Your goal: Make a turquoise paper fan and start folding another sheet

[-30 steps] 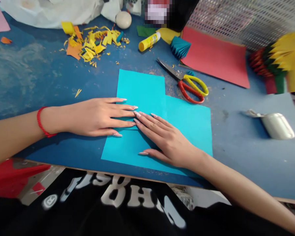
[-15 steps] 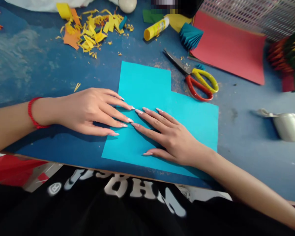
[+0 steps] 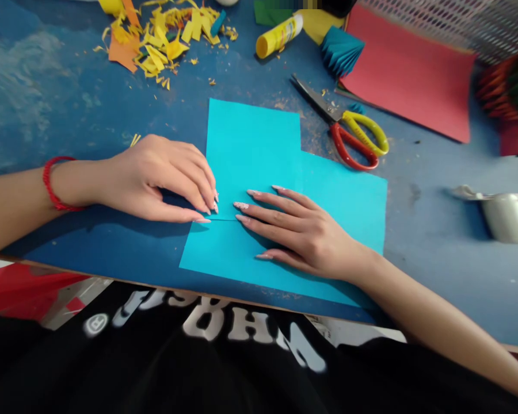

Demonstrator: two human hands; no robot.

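Bright blue paper (image 3: 254,135) lies on the table in front of me, one piece overlapping another, with a visible edge line between my hands. My left hand (image 3: 172,181), a red cord bracelet on its wrist, has its fingers curled together and its thumb close to them, pinching the lower left corner of the upper piece. Flat on the paper, fingers spread, rests my right hand (image 3: 302,233). Scissors (image 3: 336,121) with one red and one yellow handle lie just beyond the paper, to the right.
Yellow and orange paper scraps (image 3: 164,43) are heaped at the back left. Further right are a yellow glue stick (image 3: 279,36), a pleated teal paper (image 3: 341,52), red sheets (image 3: 410,75) and a plastic basket (image 3: 492,29). A pale case (image 3: 508,218) sits at the right.
My left hand has gone from stretched fingers to curled ones at the paper's corner, drawing slightly back from the right hand. The right hand stays flat. The view has shifted slightly.
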